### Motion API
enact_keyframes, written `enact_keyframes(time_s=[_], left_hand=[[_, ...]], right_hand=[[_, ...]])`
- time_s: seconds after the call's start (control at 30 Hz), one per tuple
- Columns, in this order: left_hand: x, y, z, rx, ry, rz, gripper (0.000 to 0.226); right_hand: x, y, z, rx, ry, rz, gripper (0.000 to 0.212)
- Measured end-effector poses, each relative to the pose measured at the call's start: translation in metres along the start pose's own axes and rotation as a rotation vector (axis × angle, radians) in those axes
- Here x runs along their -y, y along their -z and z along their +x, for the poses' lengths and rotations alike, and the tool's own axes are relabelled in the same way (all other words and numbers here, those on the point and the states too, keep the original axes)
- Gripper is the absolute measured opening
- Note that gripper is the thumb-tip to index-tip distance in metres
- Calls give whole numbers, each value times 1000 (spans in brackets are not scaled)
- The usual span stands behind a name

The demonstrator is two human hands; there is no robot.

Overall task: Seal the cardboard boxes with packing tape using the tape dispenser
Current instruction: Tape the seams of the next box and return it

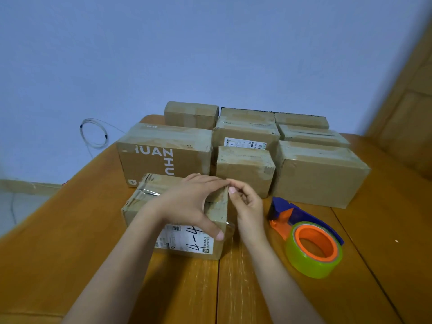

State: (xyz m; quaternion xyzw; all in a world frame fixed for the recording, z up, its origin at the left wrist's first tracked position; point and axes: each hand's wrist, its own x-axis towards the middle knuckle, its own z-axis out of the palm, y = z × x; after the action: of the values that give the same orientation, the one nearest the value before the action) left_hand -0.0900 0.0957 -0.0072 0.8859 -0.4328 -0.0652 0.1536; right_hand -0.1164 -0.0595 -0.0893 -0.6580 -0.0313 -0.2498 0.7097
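Observation:
A small cardboard box (149, 202) with a white shipping label on its front lies on the wooden table in front of me, clear tape across its top. My left hand (187, 204) spans the box's right end, fingers over the top edge and thumb pressed on the front face. My right hand (247, 204) is at the box's top right corner, its fingertips pinched together at the taped edge. The tape dispenser (311, 237), blue and orange with a greenish roll of clear tape, lies on the table to the right of my right hand, held by neither hand.
Several taped cardboard boxes (247, 169) stand in rows behind, the largest printed box (163, 155) at left and another big one (320, 174) at right. The wooden table (233, 288) meets a blue wall; a coiled cable (93, 134) hangs left.

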Motion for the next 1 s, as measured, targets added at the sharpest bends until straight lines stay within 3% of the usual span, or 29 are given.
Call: enact_keyframes(time_s=[0.77,1.0], left_hand=[[0,-6,2,-20,33,-22,112],[0,-5,2,-5,51,-12,117]], right_hand=[[1,4,3,-36,56,-83,14],[0,-1,1,-86,114,-278,17]])
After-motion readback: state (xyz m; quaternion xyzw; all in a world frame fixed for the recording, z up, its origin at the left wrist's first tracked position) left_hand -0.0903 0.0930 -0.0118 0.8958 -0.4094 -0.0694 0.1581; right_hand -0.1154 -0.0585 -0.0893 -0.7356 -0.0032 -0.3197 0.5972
